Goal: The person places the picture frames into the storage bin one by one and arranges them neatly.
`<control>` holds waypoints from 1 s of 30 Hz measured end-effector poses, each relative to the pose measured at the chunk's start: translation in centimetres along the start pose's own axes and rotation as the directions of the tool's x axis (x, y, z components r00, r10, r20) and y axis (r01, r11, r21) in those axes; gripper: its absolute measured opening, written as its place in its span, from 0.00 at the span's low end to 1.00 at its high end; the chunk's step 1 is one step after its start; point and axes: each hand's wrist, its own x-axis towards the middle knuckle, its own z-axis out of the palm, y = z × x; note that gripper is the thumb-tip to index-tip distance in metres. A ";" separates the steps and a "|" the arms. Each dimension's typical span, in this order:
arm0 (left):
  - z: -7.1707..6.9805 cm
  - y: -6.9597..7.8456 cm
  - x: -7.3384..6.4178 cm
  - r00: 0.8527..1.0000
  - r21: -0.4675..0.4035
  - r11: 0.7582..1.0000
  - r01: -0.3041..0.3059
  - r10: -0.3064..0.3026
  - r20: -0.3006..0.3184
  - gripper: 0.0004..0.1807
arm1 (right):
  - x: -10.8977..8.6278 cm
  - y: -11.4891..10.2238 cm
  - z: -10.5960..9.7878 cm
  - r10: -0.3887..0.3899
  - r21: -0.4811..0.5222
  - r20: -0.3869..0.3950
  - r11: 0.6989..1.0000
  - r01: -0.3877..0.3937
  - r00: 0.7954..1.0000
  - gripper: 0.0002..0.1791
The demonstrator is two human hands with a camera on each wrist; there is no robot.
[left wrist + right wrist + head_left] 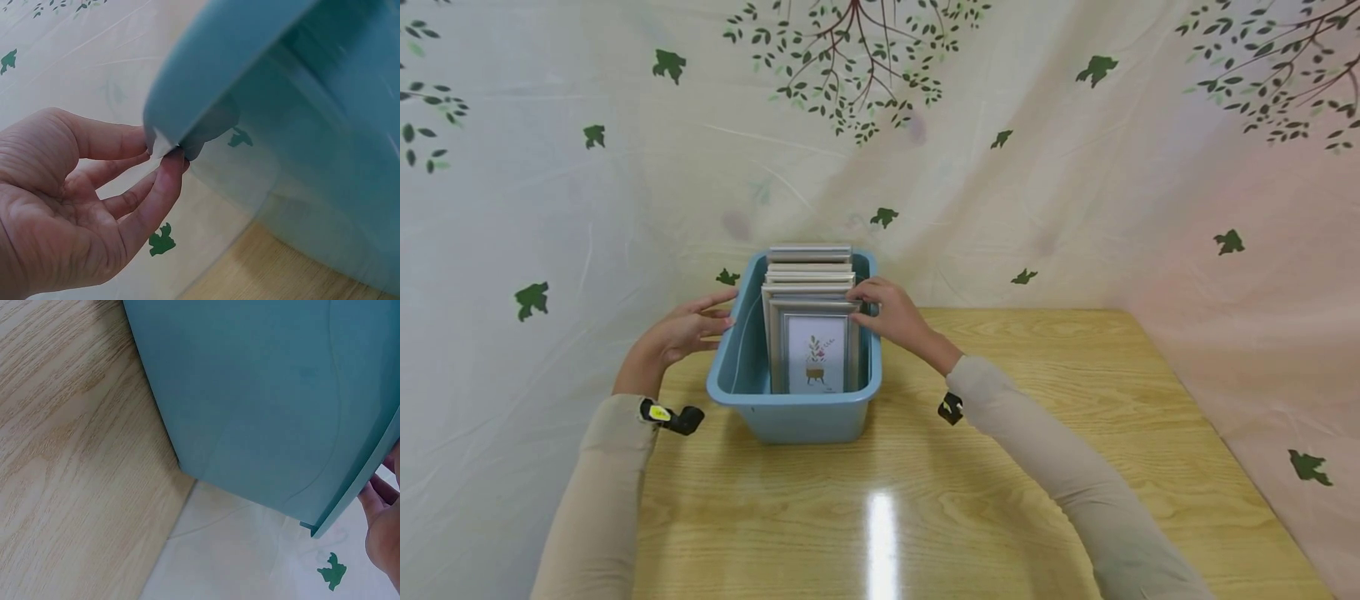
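Observation:
A blue plastic tub [805, 421] stands on the table, holding several picture frames [811, 273] upright in a row from front to back. The front picture frame [816, 354] has a silver border and a print of a potted plant. My left hand [688, 329] is at the tub's left side; in the left wrist view its thumb and fingers pinch the rim [206, 69]. Over the right rim reaches my right hand [891, 315], its thumb and forefinger at the front frame's upper right corner. In the right wrist view the tub wall [250, 394] hides the fingertips.
The wooden table [1015, 467] stretches to the right and toward me. A pale cloth [962, 192] printed with leaves and branches hangs close behind the tub and along both sides.

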 end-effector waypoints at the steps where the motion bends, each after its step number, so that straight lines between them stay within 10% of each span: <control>1: 0.0 0.0 0.0 1.000 0.002 1.000 -0.001 0.001 0.003 0.40 | 0.0 0.0 0.0 -0.002 0.003 -0.002 1.000 0.002 1.000 0.16; 19: 0.4 0.1 0.6 1.000 0.000 1.000 -0.020 0.020 0.023 0.39 | -0.9 0.5 -1.7 -0.004 -0.049 -0.092 0.999 -0.001 0.996 0.16; 30: 0.3 -0.1 0.0 0.992 0.218 0.971 -0.099 0.114 -0.058 0.40 | -3.1 2.9 -5.9 0.109 -0.003 -0.179 0.994 -0.111 0.978 0.15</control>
